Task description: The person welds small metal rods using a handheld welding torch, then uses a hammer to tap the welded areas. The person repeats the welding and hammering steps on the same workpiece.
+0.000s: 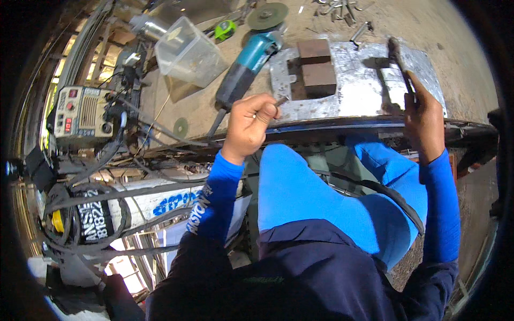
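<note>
My left hand (249,122) is closed in a pinch near the table's front edge. A short, dark metal piece (281,100) sticks out from its thumb and fingers over the metal plate; its exact kind is hidden. On the right, my right hand (424,120) grips the handle of a hammer (395,52), its dark head raised above the plate and throwing a T-shaped shadow. The silvery metal plate (361,80) lies flat on the table. Two brown rectangular blocks (319,79) rest on it, one behind the other, to the right of my left hand.
Left of the plate lies a teal angle grinder (254,59) beside a clear plastic bin (190,53) and a green tape measure (225,30). Small metal parts (342,9) lie at the back. A welding machine (81,115), gas cylinder (144,206) and black cables stand left.
</note>
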Tool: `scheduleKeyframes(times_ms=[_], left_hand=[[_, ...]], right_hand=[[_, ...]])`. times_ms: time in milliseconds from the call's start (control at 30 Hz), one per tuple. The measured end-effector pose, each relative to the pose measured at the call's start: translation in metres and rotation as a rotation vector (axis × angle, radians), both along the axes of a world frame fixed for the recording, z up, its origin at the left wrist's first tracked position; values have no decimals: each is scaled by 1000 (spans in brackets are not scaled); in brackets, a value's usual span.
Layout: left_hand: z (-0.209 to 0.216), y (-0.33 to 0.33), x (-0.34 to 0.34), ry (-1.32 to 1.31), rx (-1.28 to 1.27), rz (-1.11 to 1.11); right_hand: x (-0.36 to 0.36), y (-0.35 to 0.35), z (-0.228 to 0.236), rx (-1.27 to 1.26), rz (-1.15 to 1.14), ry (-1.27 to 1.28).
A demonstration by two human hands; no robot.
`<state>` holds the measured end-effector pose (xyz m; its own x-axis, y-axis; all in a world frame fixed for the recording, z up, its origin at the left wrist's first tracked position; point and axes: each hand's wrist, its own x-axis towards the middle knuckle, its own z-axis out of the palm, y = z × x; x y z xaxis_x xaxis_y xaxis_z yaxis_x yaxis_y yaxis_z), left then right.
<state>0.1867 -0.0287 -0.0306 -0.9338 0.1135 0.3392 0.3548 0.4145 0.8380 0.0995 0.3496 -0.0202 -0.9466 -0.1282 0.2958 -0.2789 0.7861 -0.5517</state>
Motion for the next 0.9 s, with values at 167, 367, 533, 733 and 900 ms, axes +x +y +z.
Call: scheduleKeyframes(times_ms=[167, 367, 533, 733, 900], left_hand=[[14, 19, 21, 92, 161, -112], [43, 24, 60, 197, 172, -148], [51, 51, 97, 205, 199, -169], [45, 72, 122, 133, 258, -233], [40, 81, 130, 76, 385, -230]], right_hand=[[-41, 45, -34, 593, -40, 131], [-48, 29, -60, 693, -88, 189], [-49, 19, -60, 692, -164, 105], [-48, 12, -48, 679, -110, -46], [-56, 16, -37, 744, -65, -231]])
